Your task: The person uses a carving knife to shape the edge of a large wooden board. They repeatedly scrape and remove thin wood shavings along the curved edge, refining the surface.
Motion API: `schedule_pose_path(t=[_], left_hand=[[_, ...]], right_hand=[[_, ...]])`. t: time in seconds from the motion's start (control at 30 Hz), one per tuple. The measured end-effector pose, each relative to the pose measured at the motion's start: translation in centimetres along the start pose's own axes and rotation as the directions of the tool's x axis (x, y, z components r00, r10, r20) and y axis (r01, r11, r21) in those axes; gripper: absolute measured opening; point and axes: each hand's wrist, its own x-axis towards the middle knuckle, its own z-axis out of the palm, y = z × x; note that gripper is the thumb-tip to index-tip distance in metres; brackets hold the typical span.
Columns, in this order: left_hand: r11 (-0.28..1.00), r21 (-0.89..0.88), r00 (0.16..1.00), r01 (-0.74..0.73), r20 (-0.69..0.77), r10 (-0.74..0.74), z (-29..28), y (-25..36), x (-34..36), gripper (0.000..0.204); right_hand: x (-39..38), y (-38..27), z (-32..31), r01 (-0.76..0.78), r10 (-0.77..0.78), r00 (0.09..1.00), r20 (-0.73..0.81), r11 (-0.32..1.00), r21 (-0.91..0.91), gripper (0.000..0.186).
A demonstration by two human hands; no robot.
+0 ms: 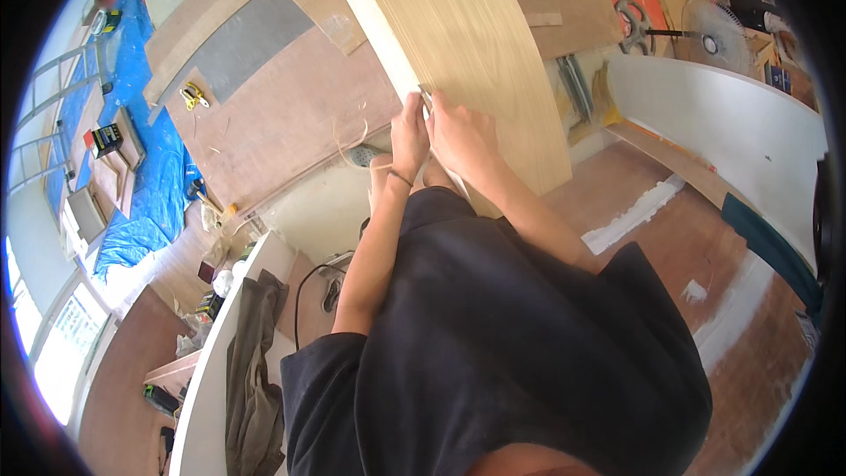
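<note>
A long board (480, 44) with pale wood grain lies lengthwise before me, its lighter edge (374, 13) facing left. At that edge both my hands are close together. My right hand (460, 134) is closed around a small thin tool (425, 91) with a metallic tip, which touches the board near the edge; its exact kind is too small to tell. My left hand (409, 134) is closed right beside it at the edge, and what its fingers grip is hidden. A thin curled strip (363, 134) hangs left of my left wrist.
Yellow-handled pliers (193, 95) lie on brown sheets at the left. Beyond are a blue tarp (132, 44) and a ladder (53, 79). A fan (712, 42) stands at the far right, near a curved white panel (714, 97). Grey-brown cloth (256, 370) drapes over a white panel, lower left.
</note>
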Motion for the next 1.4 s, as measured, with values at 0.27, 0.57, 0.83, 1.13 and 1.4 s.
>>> schedule_pose_path(t=[0.27,0.57,0.83,1.13,1.4], left_hand=[[0.999,0.041,1.000,0.022,0.019,-0.023,-0.3,0.2,-0.3,0.007],[0.999,0.032,1.000,0.012,0.008,-0.012,-0.2,0.3,-0.4,0.008],[0.999,0.045,0.999,0.016,0.032,-0.017,-0.4,0.4,-0.4,0.008],[0.999,0.042,0.999,0.000,0.032,-0.001,-0.4,0.1,-0.2,0.006],[0.998,0.056,0.999,0.005,0.041,-0.008,-0.6,0.5,-0.3,0.007]], right_hand=[[-0.3,0.0,-0.8,0.002,-0.002,0.998,0.064,1.000,-0.002,0.021],[-1.6,-0.2,-0.1,0.016,-0.017,1.000,-0.012,1.000,-0.007,0.022],[-1.9,0.3,0.8,-0.004,0.006,0.999,-0.051,1.000,0.024,0.020],[-2.0,0.3,0.6,0.003,-0.003,0.999,-0.045,1.000,0.006,0.022],[-1.8,0.5,0.9,0.008,-0.007,0.999,-0.039,1.000,0.004,0.022]])
